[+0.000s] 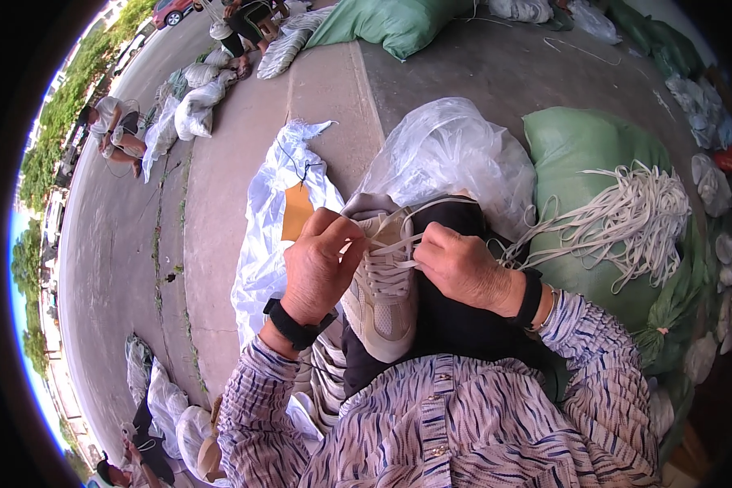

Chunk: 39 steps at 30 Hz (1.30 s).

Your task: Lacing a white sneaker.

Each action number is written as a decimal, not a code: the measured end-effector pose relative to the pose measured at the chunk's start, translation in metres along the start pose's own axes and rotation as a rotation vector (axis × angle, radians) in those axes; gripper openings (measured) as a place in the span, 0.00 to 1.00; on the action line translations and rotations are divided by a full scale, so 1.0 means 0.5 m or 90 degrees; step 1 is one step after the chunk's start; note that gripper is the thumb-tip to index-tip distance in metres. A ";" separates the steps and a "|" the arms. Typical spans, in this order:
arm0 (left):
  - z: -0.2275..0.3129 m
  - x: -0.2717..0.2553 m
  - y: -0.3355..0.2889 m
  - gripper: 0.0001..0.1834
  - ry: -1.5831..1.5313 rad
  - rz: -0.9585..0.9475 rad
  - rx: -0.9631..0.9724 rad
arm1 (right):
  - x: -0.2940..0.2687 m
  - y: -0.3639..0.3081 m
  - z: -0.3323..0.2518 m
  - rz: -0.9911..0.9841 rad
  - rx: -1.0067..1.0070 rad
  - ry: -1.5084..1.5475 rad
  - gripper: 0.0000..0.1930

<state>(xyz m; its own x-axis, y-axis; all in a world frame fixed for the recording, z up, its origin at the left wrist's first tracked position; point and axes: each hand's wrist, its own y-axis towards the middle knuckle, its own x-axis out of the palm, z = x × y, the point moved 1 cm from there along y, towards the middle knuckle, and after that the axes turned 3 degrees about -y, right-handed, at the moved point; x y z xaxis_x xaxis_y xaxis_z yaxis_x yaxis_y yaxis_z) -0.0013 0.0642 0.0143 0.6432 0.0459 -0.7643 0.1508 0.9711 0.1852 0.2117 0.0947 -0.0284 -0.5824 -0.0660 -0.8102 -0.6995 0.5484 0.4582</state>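
A beige sneaker (382, 313) rests on my lap, its toe toward me, with a pale flat shoelace (389, 264) threaded across its front. My left hand (321, 260) is at the upper left of the lacing, thumb and fingers pinched on one lace end. On the other side, my right hand (464, 264) pinches the other part of the lace, close to the shoe's upper eyelets. Both hands are closed and wear dark bands at the wrists. The lace runs between them over the tongue.
A heap of loose white laces (626, 215) lies on a full green sack (569, 154) at my right. Ahead is a clear plastic bag (455, 150); a white sack (256, 236) lies at left. More shoes (325, 374) sit by my left forearm. Other people (114, 122) sit farther off.
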 end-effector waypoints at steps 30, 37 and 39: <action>-0.074 -0.012 -0.063 0.04 -0.418 0.235 -0.104 | 0.026 0.033 0.011 -0.082 0.083 0.074 0.06; -0.081 -0.019 -0.074 0.08 -0.145 0.183 0.009 | -0.032 -0.008 0.032 -0.171 0.153 0.122 0.03; -0.076 -0.019 -0.074 0.11 -0.029 0.168 0.032 | -0.041 -0.010 0.038 -0.097 0.130 0.168 0.05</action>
<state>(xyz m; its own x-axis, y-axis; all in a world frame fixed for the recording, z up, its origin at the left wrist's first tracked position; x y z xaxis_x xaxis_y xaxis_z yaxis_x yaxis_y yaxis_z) -0.0418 0.0370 -0.0087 0.6984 0.2838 -0.6570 0.0101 0.9140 0.4056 0.2349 0.1091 -0.0211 -0.5830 -0.3576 -0.7295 -0.7052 0.6686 0.2358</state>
